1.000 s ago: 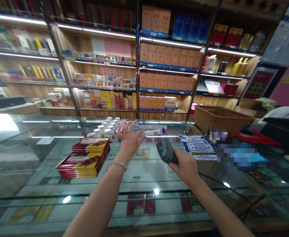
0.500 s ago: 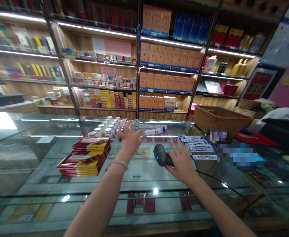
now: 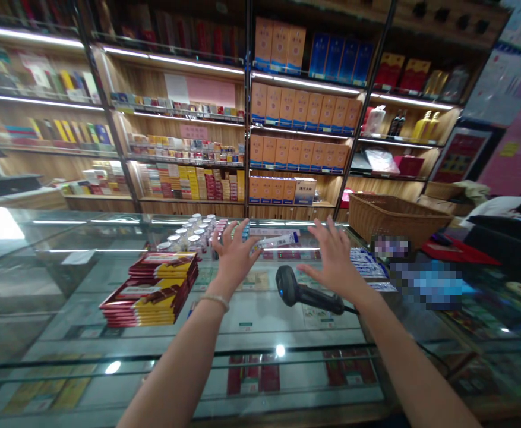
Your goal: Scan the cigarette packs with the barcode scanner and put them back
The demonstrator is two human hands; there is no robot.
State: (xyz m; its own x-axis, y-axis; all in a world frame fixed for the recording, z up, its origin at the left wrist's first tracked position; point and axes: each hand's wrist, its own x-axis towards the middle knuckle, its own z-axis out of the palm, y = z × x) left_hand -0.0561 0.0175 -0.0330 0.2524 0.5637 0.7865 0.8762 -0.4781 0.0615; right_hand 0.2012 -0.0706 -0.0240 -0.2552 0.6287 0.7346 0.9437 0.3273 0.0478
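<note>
My left hand (image 3: 233,252), fingers spread, hovers over the glass counter with its thumb by the near end of a blue-and-white stick packet (image 3: 280,240). It does not look closed on that packet. My right hand (image 3: 334,261) is open too, raised above a black barcode scanner (image 3: 316,298) that lies on the glass, its cord running right. Several more blue-and-white stick packets (image 3: 367,264) lie in a row, partly hidden behind my right hand. Stacked red-and-yellow packets (image 3: 153,291) with chocolate bars pictured on them are left of my left hand.
White-lidded small jars (image 3: 184,236) stand behind the stacked packets. A wicker basket (image 3: 389,220) is at the back right, near a red mat (image 3: 460,249). Goods lie under the glass counter (image 3: 242,339). Shelves of boxes (image 3: 296,107) line the wall.
My right hand has let go of the scanner's handle and moved up and away from it, leaving the scanner on the glass. My left hand stays nearly in place.
</note>
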